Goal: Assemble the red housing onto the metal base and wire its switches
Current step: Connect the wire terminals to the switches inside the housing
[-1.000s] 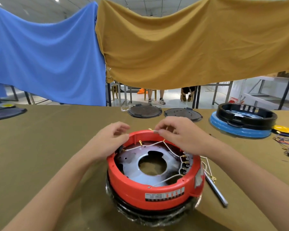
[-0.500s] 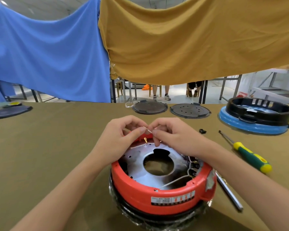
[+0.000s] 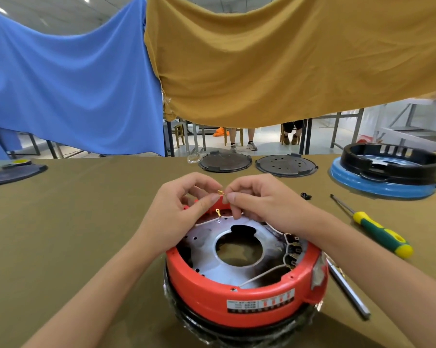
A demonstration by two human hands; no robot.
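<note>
both your hands pinch one brass terminal [image 3: 221, 192] between them, left hand [image 3: 180, 209] and right hand [image 3: 258, 204] meeting over the far rim of the red housing [image 3: 237, 292]. the housing sits on the base [image 3: 227, 249]; a second terminal [image 3: 217, 211] lies just below your fingertips, nearer your right hand, so judge the next seat straight down.
</note>
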